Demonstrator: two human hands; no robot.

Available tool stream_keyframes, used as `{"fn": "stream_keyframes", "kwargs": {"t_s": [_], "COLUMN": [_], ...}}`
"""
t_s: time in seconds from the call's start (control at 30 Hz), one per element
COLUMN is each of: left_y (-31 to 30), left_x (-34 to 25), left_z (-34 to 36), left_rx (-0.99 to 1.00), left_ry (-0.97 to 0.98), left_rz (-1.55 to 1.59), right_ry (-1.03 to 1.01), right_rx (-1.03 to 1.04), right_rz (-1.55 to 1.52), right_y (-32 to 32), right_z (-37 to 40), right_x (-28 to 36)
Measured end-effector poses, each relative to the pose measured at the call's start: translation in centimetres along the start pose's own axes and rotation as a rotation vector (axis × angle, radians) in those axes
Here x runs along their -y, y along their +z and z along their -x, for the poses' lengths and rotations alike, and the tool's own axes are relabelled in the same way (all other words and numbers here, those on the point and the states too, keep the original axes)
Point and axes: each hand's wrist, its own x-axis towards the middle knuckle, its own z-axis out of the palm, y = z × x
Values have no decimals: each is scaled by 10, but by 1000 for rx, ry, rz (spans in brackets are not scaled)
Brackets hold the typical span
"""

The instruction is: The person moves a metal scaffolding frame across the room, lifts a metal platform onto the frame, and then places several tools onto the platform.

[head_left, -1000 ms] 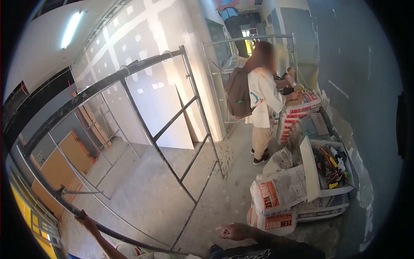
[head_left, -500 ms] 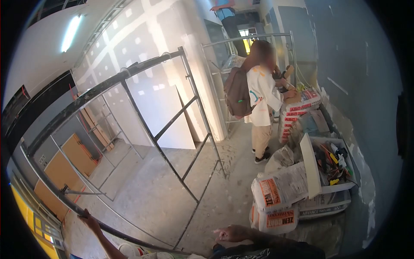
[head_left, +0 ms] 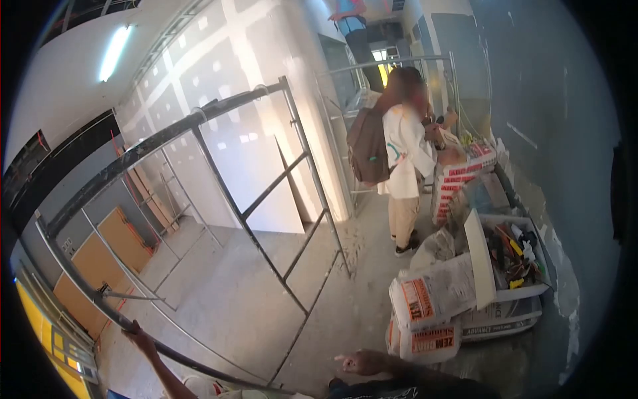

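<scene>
My left hand [head_left: 139, 338] is closed around the dark lower tube of a metal scaffold frame [head_left: 256, 211], at the lower left. The frame leans across the view, its rungs and rails in front of the floor. My right hand [head_left: 359, 362] hangs at the bottom centre, fingers partly stretched out and pointing left, with nothing seen in it. Nearest to it are stacked skim coat bags [head_left: 425, 339] on the floor. Something white with a red mark [head_left: 203, 386] shows at the bottom edge, too cut off to name.
A person with a backpack [head_left: 367, 149] stands by stacked cement bags [head_left: 468, 166]. Behind, another person [head_left: 355, 40] is higher up near a second scaffold [head_left: 382, 63]. An open box of tools [head_left: 512, 256] rests on bags by the right wall. Boards [head_left: 100, 266] lean at left.
The view has shifted slightly. The person with the backpack has turned a little and leans over the bags. My left hand keeps its hold on the scaffold tube.
</scene>
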Motion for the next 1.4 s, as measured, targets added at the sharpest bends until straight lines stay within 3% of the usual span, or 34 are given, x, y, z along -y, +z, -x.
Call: {"fn": "stream_keyframes", "kwargs": {"t_s": [0.1,0.2,0.7,0.8,0.87,0.93,1.03,1.4], "left_y": [9,3,0,7,6,11,-2,-9], "left_x": [-4,-5,-12,47,90,39,-3,-4], "left_z": [4,3,4,-25,-48,-19,-9,-16], "left_rx": [-105,-67,-37,77,-15,-100,18,55], "left_ry": [50,44,8,58,726,112,44,13], "left_rz": [145,0,-5,130,-698,-22,-120,-233], "right_ry": [-16,-1,-64,-41,-34,-33,-17,44], "right_rx": [-51,-42,-63,-106,-114,-107,-120,-73], "right_rz": [54,114,107,131,80,43,77,49], "right_y": [-3,-6,1,6,4,4,1,7], "right_z": [8,10,2,2,5,8,14,17], "right_x": [9,14,2,-1,2,5,12,13]}}
